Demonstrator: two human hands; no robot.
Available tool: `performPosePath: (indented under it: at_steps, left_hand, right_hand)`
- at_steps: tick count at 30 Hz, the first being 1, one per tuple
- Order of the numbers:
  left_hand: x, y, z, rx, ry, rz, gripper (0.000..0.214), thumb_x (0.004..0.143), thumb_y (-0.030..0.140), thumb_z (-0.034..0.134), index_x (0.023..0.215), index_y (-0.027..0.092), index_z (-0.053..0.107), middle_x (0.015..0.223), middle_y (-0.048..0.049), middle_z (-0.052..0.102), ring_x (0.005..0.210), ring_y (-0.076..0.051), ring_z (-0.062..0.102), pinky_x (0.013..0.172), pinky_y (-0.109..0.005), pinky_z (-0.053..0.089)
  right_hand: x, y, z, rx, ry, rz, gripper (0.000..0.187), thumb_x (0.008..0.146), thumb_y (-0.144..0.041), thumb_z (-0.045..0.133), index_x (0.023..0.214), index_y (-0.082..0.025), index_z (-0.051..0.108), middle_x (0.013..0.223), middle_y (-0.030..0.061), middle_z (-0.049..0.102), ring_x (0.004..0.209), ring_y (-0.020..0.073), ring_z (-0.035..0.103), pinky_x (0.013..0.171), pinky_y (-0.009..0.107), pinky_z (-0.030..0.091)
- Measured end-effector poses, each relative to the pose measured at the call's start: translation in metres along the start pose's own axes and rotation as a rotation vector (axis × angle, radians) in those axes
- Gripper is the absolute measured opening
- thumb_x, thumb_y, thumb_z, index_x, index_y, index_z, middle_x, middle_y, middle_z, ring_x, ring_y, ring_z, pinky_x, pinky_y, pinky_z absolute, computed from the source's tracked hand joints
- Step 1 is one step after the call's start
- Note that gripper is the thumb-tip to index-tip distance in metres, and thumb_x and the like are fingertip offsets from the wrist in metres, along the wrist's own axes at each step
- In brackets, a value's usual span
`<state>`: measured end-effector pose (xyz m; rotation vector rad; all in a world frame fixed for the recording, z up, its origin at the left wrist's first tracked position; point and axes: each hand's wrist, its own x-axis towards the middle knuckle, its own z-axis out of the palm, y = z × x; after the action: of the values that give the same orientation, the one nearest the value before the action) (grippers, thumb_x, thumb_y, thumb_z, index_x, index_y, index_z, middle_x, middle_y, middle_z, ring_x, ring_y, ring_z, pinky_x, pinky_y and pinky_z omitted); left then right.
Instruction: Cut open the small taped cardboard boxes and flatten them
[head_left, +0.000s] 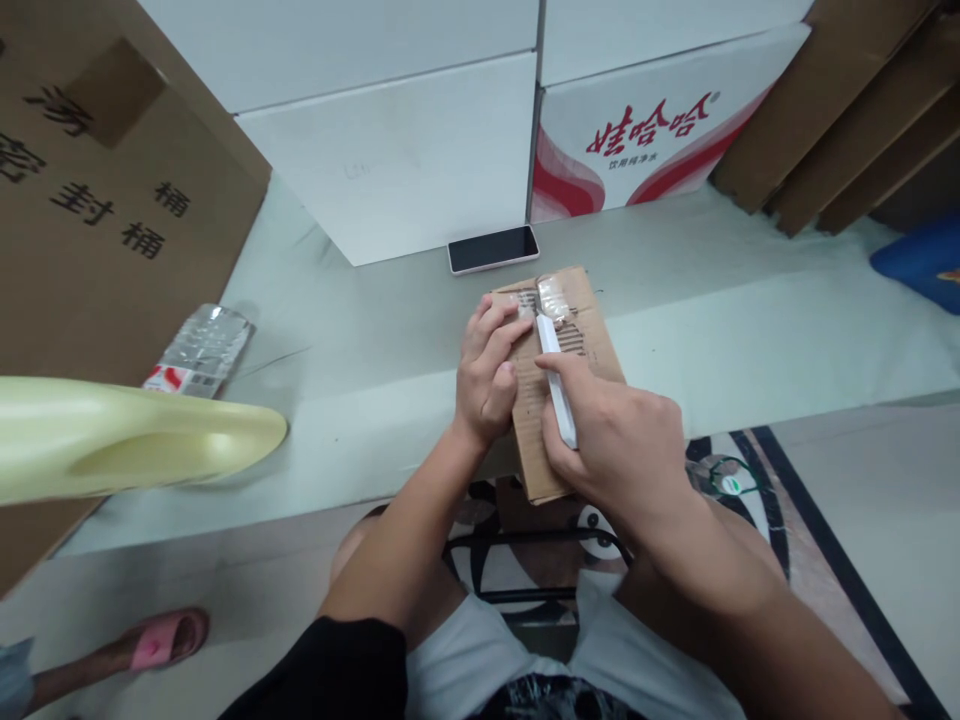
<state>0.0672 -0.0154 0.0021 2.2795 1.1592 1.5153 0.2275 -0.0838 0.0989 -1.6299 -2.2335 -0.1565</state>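
Note:
A small brown cardboard box (pixel 592 335), taped along its top, rests on the pale ledge in front of me. My left hand (pixel 487 370) lies on the box's left side with fingers curled, pressing it down. My right hand (pixel 615 435) is closed round a white utility knife (pixel 553 375). The knife's tip points at the clear tape (pixel 551 297) near the box's far end.
A phone (pixel 493 248) lies flat just beyond the box. White cartons (pixel 405 150) and one with red print (pixel 652 130) stand behind. A large brown carton (pixel 97 200), a crushed plastic bottle (pixel 201 350) and a pale yellow object (pixel 127 435) are on the left. Another person's foot in a pink slipper (pixel 161 640) shows at the lower left.

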Motion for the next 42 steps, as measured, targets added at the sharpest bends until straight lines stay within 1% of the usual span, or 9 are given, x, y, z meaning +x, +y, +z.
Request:
performPosePath:
  at_steps: [4,9,16,23,28,31,33,37,42]
  left_hand:
    - [-0.001,-0.001,0.002,0.011,0.013,-0.004,0.053,0.105,0.049,0.022,0.132,0.025,0.06,0.147,-0.0088,0.059,0.146,-0.029,0.048,0.129,-0.058,0.031]
    - [-0.002,-0.001,0.002,0.007,0.016,-0.013,0.053,0.106,0.049,0.021,0.133,0.026,0.06,0.147,-0.0085,0.059,0.146,-0.029,0.048,0.129,-0.058,0.03]
    - [-0.002,-0.001,0.0,0.037,0.003,-0.02,0.056,0.105,0.051,0.02,0.133,0.025,0.061,0.147,-0.0088,0.059,0.145,-0.029,0.048,0.128,-0.057,0.032]
    - [-0.003,-0.002,0.0,0.035,0.007,-0.018,0.056,0.105,0.051,0.02,0.132,0.025,0.061,0.146,-0.0081,0.059,0.146,-0.029,0.047,0.128,-0.057,0.032]
    - [-0.01,-0.003,0.008,-0.045,0.08,-0.126,0.056,0.103,0.059,0.026,0.145,0.03,0.05,0.16,-0.0095,0.046,0.152,-0.031,0.04,0.125,-0.056,0.035]
    - [-0.013,-0.003,0.012,-0.058,0.072,-0.181,0.062,0.101,0.065,0.023,0.151,0.033,0.04,0.165,-0.0097,0.038,0.154,-0.032,0.037,0.123,-0.056,0.037]
    - [-0.013,-0.003,0.013,-0.054,0.069,-0.191,0.064,0.101,0.067,0.021,0.152,0.033,0.038,0.165,-0.0098,0.038,0.155,-0.032,0.036,0.123,-0.056,0.037]
    - [-0.012,-0.002,0.011,-0.082,0.082,-0.183,0.061,0.101,0.067,0.025,0.15,0.034,0.039,0.163,-0.0099,0.04,0.154,-0.031,0.038,0.124,-0.054,0.036]
    - [-0.012,-0.003,0.012,-0.075,0.076,-0.184,0.063,0.101,0.067,0.024,0.15,0.033,0.04,0.163,-0.0111,0.04,0.153,-0.032,0.038,0.123,-0.055,0.036]
  right_hand:
    - [0.002,0.0,0.0,-0.011,-0.003,0.039,0.038,0.089,-0.03,0.049,0.12,-0.022,0.07,0.062,0.0026,0.068,0.047,0.0164,0.053,0.05,0.029,0.018]
    - [0.003,0.0,0.002,-0.002,-0.005,0.052,0.039,0.091,-0.032,0.047,0.121,-0.022,0.07,0.064,0.0034,0.069,0.046,0.0157,0.052,0.051,0.029,0.017]
    - [-0.005,0.005,0.001,0.133,0.124,0.023,0.036,0.087,-0.03,0.045,0.106,-0.017,0.073,0.062,0.0037,0.069,0.045,0.0152,0.052,0.049,0.028,0.027]
    - [-0.007,0.009,0.002,0.216,0.153,0.009,0.034,0.088,-0.029,0.045,0.107,-0.017,0.071,0.069,0.0031,0.072,0.051,0.0148,0.057,0.05,0.027,0.034]
    - [-0.012,0.014,0.001,0.353,0.262,-0.068,0.029,0.087,-0.024,0.049,0.107,-0.017,0.069,0.07,0.0004,0.072,0.05,0.0124,0.059,0.051,0.024,0.041]
    - [-0.012,0.017,0.001,0.4,0.307,-0.096,0.03,0.087,-0.022,0.049,0.11,-0.017,0.067,0.071,-0.0005,0.071,0.05,0.0115,0.058,0.052,0.024,0.043]
    - [-0.009,0.017,0.002,0.388,0.255,-0.095,0.032,0.089,-0.023,0.049,0.115,-0.017,0.067,0.077,0.0011,0.074,0.052,0.0123,0.06,0.053,0.024,0.043]
    - [-0.001,0.015,0.004,0.257,0.031,-0.038,0.039,0.094,-0.028,0.048,0.127,-0.019,0.066,0.094,0.0062,0.08,0.064,0.0177,0.067,0.054,0.028,0.039]
    - [0.003,0.011,0.004,0.146,-0.02,0.025,0.043,0.096,-0.03,0.046,0.133,-0.02,0.066,0.101,0.0079,0.081,0.065,0.0195,0.069,0.055,0.03,0.037]
